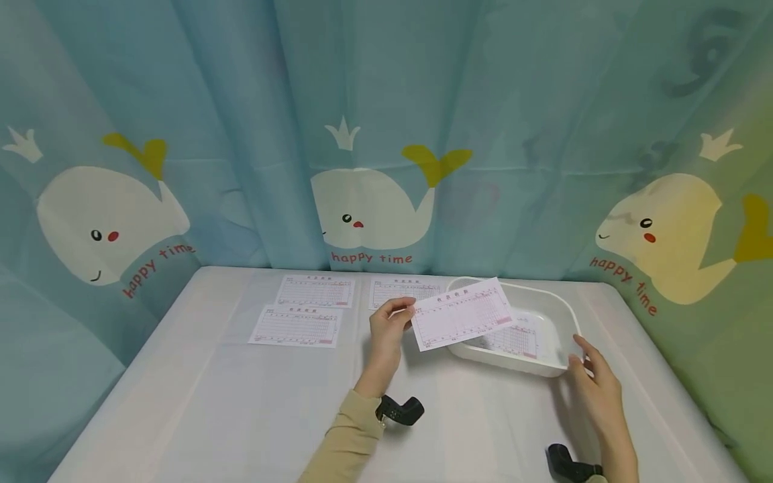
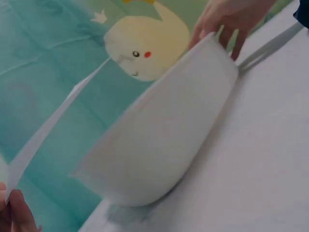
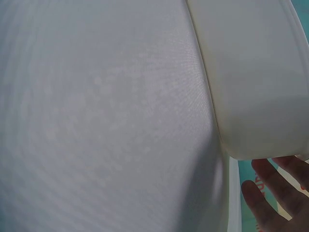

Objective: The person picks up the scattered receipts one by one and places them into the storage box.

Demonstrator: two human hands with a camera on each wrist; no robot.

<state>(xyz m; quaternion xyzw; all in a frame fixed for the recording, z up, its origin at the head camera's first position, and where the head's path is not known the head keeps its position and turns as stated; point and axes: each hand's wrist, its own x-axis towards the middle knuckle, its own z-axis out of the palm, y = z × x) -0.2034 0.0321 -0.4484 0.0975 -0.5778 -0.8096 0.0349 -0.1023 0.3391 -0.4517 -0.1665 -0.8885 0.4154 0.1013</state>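
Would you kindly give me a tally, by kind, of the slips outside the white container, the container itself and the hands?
Printed slips lying on the table: 3 (back left, front left, beyond the left hand)
Held slip: 1
White container: 1
Hands: 2 (the left, and the right hand)
Total: 7

Five visible paper slips [image 1: 461, 314], one white tray [image 1: 519, 364], one table [image 1: 229, 416], three curtain whales [image 1: 377, 209], two wrist cameras [image 1: 404, 411]

White tray [image 1: 513, 363], pale slip [image 1: 461, 316] (pink-gridded).
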